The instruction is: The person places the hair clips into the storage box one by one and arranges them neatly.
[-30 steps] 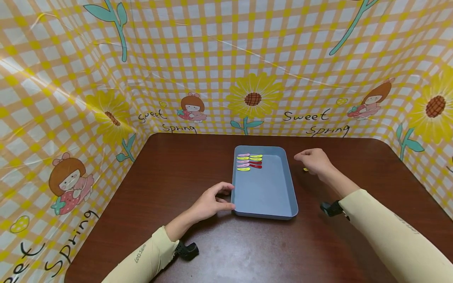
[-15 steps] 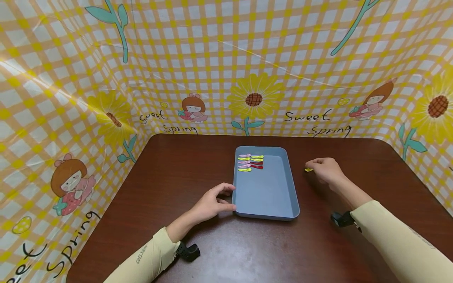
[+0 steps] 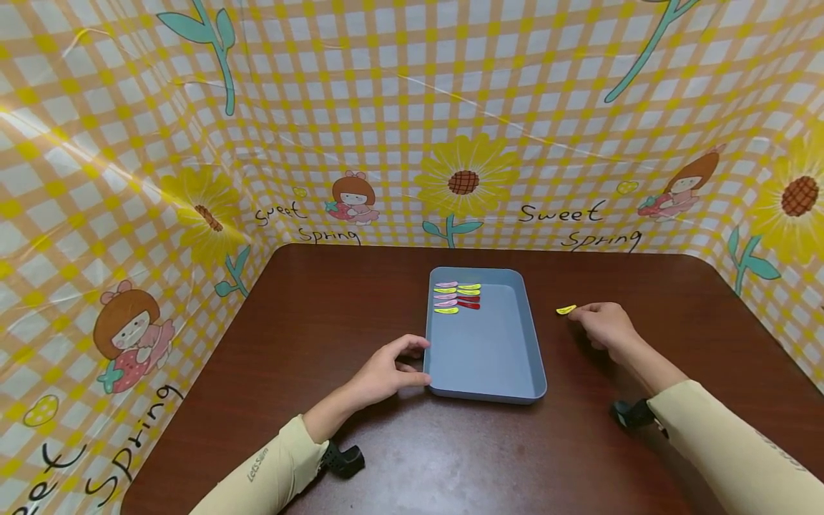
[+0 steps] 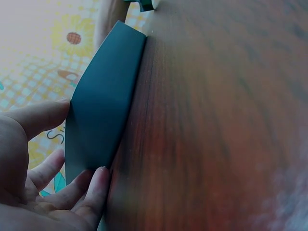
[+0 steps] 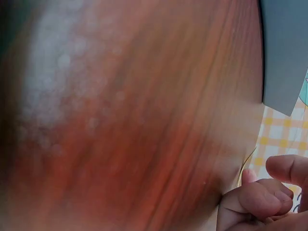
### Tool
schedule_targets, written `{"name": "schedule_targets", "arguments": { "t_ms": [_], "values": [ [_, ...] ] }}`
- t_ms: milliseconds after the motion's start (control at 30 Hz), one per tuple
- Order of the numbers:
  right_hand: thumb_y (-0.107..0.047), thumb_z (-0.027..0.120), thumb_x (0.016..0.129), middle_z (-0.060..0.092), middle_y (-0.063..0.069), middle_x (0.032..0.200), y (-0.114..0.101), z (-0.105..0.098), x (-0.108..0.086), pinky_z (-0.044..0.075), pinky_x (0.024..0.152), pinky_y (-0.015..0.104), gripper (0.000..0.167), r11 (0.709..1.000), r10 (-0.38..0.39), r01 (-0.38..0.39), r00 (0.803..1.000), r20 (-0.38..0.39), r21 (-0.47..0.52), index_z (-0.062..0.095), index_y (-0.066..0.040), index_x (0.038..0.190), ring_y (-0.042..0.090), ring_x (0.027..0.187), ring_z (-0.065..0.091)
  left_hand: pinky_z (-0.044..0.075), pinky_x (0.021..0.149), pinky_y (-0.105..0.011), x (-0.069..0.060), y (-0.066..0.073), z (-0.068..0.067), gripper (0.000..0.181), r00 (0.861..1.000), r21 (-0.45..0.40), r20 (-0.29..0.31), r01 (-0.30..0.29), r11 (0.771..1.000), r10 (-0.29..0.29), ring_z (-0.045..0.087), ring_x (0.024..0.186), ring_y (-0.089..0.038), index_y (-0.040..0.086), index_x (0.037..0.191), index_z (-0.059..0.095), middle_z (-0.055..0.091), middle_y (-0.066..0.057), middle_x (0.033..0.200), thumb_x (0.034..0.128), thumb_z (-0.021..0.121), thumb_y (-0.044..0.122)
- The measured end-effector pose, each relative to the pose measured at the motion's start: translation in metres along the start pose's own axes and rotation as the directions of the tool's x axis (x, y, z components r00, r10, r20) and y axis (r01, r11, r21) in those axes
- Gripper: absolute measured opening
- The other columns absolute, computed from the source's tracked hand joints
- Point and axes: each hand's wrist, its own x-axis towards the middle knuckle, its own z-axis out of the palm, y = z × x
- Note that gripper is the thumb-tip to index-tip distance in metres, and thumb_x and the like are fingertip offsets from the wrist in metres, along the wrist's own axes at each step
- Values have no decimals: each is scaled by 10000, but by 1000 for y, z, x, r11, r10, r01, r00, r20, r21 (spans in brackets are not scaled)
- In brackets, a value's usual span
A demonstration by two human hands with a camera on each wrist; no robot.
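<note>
A yellow hair clip (image 3: 566, 310) is at the right of the tray, on or just above the table. My right hand (image 3: 604, 326) has its curled fingers at the clip's near end and seems to pinch it. In the right wrist view the clip (image 5: 247, 163) appears as a thin edge beside a fingertip. At the left, my left hand (image 3: 385, 367) rests its spread fingertips against the blue-grey tray (image 3: 483, 357). The left wrist view shows its fingers touching the tray's outer wall (image 4: 103, 96). Pink, yellow and red hair clips (image 3: 458, 297) lie in two columns at the tray's far left.
The tray stands on a dark brown table (image 3: 309, 315). A yellow checked cloth (image 3: 386, 143) with printed flowers hangs behind and beside the table. Black wrist cameras (image 3: 344, 460) are strapped at both sleeves.
My right hand has moved right and toward me, to the yellow clip's near end. More of that clip now shows. The left hand and the tray have stayed in place.
</note>
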Motion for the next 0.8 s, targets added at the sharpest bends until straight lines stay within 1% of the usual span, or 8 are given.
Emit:
{"name": "schedule_targets", "arguments": {
  "t_ms": [167, 267, 400, 533, 667, 800],
  "values": [
    [-231, 533, 993, 338, -87, 522, 1, 1, 0, 361, 483, 278, 408, 1000, 1, -1, 1000, -24, 2, 592, 115, 1201, 93, 477, 338, 538, 922, -303, 0, 0, 0, 550, 1000, -4, 0, 1, 1000, -1, 645, 1077, -181, 134, 1349, 580, 610, -14, 1320, 859, 820, 205],
    [-224, 518, 990, 339, -89, 532, 0, 1, 0, 356, 474, 270, 411, 1000, 9, -9, 999, -35, 13, 592, 117, 1206, 89, 475, 336, 535, 925, -309, 0, -1, 0, 546, 1000, -4, 1, 2, 1000, -2, 647, 1071, -183, 139, 1346, 582, 610, -17, 1320, 860, 818, 208],
    [-220, 509, 991, 345, -91, 538, -1, 1, 1, 350, 470, 264, 448, 999, 12, -11, 999, -35, 31, 559, 118, 1281, 82, 475, 336, 535, 918, -299, 0, 0, 0, 550, 1000, -10, 3, 2, 1000, -2, 634, 1089, -180, 135, 1352, 578, 609, -26, 1323, 861, 817, 199],
    [-230, 514, 994, 343, -93, 529, 0, 1, 3, 340, 467, 269, 470, 999, 5, -4, 1000, -30, 41, 542, 110, 1317, 81, 467, 329, 533, 911, -284, 0, 0, 0, 550, 1000, -11, 2, -4, 1000, 4, 616, 1115, -183, 123, 1352, 577, 612, -29, 1319, 862, 815, 192],
    [-260, 524, 1010, 351, -98, 535, -1, 1, 6, 345, 478, 280, 484, 999, 11, -10, 1000, -28, 34, 542, 83, 1352, 85, 470, 336, 537, 905, -272, 0, 0, 0, 542, 1000, -12, 2, -9, 1000, 9, 605, 1134, -194, 115, 1346, 578, 611, -34, 1316, 865, 813, 196],
    [-247, 525, 1017, 366, -109, 548, 0, 1, 9, 344, 473, 282, 488, 999, 19, -19, 1000, -15, 39, 519, 50, 1405, 85, 474, 341, 541, 905, -266, 0, 0, 0, 540, 1000, -20, 4, -8, 1000, 8, 605, 1137, -200, 110, 1345, 577, 608, -50, 1320, 866, 812, 196]
  ]
}}
